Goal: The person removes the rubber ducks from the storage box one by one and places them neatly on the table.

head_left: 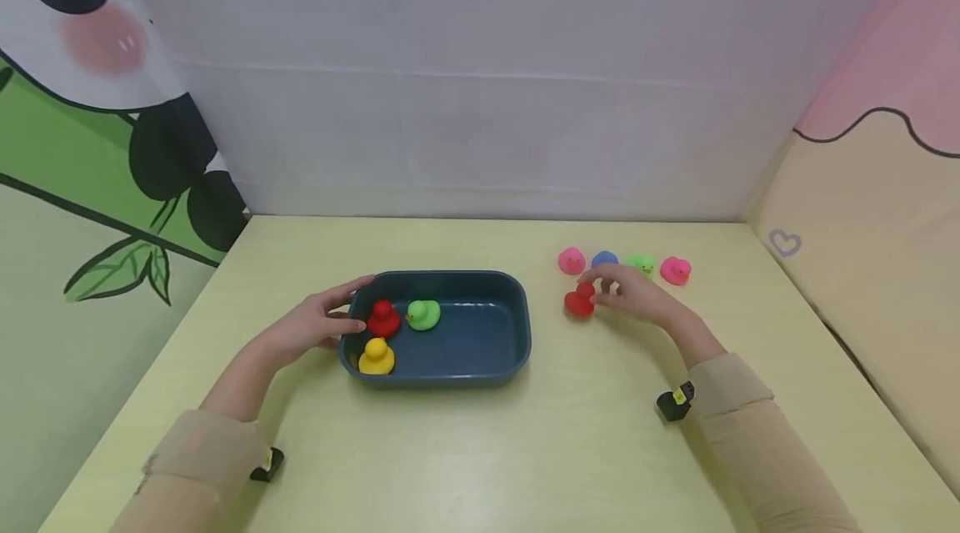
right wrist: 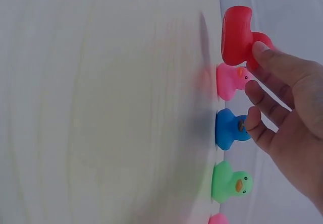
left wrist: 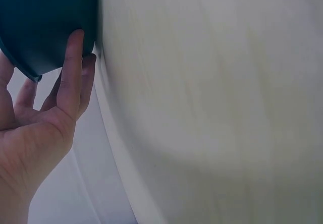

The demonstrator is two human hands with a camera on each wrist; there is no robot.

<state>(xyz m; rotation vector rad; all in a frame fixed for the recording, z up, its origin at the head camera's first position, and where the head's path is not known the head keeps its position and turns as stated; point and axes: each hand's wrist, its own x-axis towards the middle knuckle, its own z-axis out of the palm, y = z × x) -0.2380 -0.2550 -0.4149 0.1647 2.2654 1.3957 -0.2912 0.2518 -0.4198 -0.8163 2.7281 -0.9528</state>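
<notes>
My left hand (head_left: 306, 326) holds the left end of a dark blue rectangular tray (head_left: 480, 374), thumb at the rim and other fingers along the outer wall (left wrist: 45, 27). Inside the tray, toward that end, sit a red rubber duck (head_left: 383, 319), a yellow rubber duck (head_left: 377, 358) and a light green rubber duck (head_left: 423, 314). My right hand (head_left: 630, 293) pinches another red rubber duck (head_left: 578, 303) by its head, between thumb and fingers. In the right wrist view this red duck (right wrist: 237, 36) is raised off the table, its flat base facing the tabletop.
Behind my right hand, a row holds a pink duck (head_left: 572, 260), a partly hidden blue duck (head_left: 604, 258), a green duck (head_left: 641, 264) and a deeper pink duck (head_left: 676, 270). A pale cloth wall (head_left: 480, 141) rises at the table's (head_left: 450, 450) back edge.
</notes>
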